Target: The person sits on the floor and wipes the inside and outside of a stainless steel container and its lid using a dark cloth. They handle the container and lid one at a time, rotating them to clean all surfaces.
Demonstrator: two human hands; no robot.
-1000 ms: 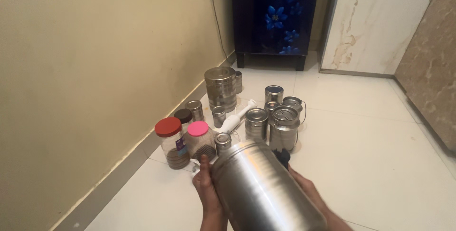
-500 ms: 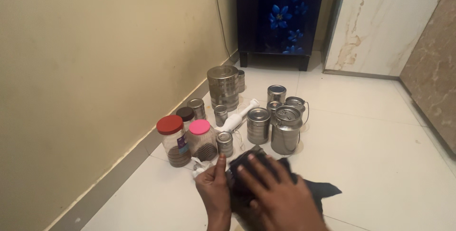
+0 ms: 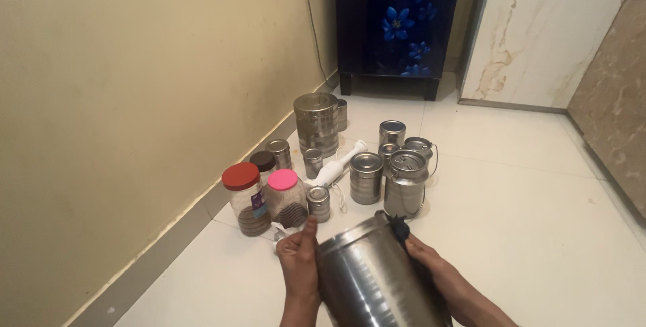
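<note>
I hold a large steel canister point(image 3: 377, 280) tilted on its side at the bottom of the view. My left hand point(image 3: 299, 263) grips its left side with the thumb up. My right hand point(image 3: 437, 276) presses against its right side, and a dark cloth point(image 3: 402, 227) shows between that hand and the canister's rim. Just beyond stand a red-lidded plastic jar point(image 3: 243, 196), a pink-lidded jar point(image 3: 284, 196) and a small steel tin point(image 3: 318, 202).
On the floor by the wall stand several steel containers, among them a tall one point(image 3: 316, 122) and a handled can point(image 3: 406, 180). A white hand blender point(image 3: 340, 162) lies between them. A dark blue flowered cabinet point(image 3: 397, 24) stands at the back.
A second ago I held the canister up. Half a second ago it was out of sight and my hands were on the dark cloth. Now it is up between my hands again.
</note>
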